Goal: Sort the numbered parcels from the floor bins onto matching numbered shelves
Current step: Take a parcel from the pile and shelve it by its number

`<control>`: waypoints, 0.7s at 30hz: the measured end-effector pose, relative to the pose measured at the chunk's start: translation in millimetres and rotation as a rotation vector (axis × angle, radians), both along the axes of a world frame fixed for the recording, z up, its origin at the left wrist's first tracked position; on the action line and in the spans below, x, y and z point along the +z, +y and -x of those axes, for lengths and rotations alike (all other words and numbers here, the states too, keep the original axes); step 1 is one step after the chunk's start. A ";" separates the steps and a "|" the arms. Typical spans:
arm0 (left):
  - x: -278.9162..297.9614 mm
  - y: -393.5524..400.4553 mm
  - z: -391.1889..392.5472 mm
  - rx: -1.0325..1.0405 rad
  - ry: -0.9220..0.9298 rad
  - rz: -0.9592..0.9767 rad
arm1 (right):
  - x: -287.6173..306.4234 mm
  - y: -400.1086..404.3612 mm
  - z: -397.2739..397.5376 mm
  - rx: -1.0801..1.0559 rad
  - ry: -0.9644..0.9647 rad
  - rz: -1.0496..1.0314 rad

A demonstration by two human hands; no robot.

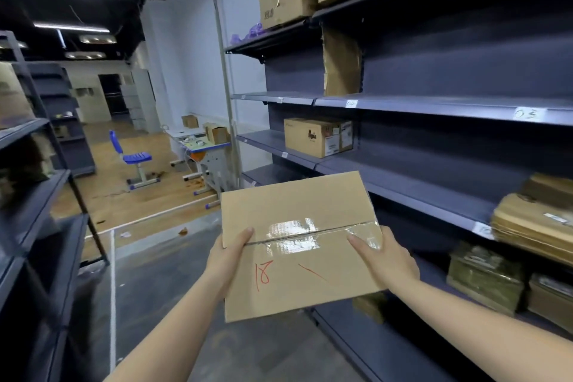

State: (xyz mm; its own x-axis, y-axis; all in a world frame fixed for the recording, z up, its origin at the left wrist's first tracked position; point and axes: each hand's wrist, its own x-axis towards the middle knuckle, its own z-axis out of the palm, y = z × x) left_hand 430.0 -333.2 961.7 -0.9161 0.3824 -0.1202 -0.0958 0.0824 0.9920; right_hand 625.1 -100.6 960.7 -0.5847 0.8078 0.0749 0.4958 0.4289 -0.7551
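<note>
Brown cardboard, taped along its middle seam, makes up the parcel (297,242) that both hands carry in the air in front of the grey shelving, clear of any shelf or bin. The left hand (231,253) clamps the left edge, its thumb lying on the top face at the end of the tape line and its other fingers hidden beneath; the right hand (383,253) does the same on the right edge, thumb on the glossy tape, the rest of the fingers out of sight under the box. This two-sided hold probably keeps the flat top turned up toward the person so the red "18" (263,275), just below and inward of the left thumb, can be read against the shelf tags. The parcel's long axis runs from thumb to thumb, left to right, tilted a little so the right end sits higher; its far edge points toward the shelves beyond the fingertips. A tag reading "03" (528,114) sits on a shelf lip well above and right of the right hand, so the matching shelf is likely elsewhere; a printed carton (317,136) rests on a shelf above the thumbs.
</note>
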 end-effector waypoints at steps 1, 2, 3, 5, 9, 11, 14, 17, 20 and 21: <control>-3.5 -1.7 11.3 0.008 -0.011 0.000 | -2.5 -1.0 11.8 0.003 -0.008 0.001; -6.9 -3.0 21.8 0.015 -0.017 0.001 | -4.3 -1.9 23.6 0.005 -0.019 0.000; -10.1 -4.1 31.8 0.024 -0.019 -0.001 | -6.6 -2.3 35.7 0.008 -0.030 0.001; -17.6 -6.0 52.3 0.047 -0.025 0.012 | -12.4 -1.7 60.2 0.017 -0.049 0.005; -29.1 -4.7 94.5 0.068 -0.047 0.028 | -26.3 4.0 109.2 0.054 -0.067 0.012; -33.0 -0.5 116.6 0.073 -0.050 0.032 | -33.2 10.1 133.9 0.062 -0.079 0.025; -34.4 9.5 154.4 0.074 -0.041 0.036 | -38.8 22.3 172.4 0.064 -0.082 0.038; -35.4 20.0 190.3 0.075 -0.040 0.055 | -42.6 35.1 211.4 0.078 -0.093 0.032; -42.7 23.5 220.6 0.095 -0.032 0.071 | -48.1 43.3 246.8 0.101 -0.135 0.024; -46.4 23.2 230.6 0.101 -0.030 0.080 | -50.7 44.9 257.3 0.112 -0.154 0.029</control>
State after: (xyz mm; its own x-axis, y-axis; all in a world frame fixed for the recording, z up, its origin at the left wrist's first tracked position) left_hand 199.4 -310.0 915.3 -0.9449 0.2766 -0.1750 -0.1375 0.1495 0.9791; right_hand 367.8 -55.7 910.0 -0.6740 0.7374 -0.0447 0.5570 0.4674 -0.6865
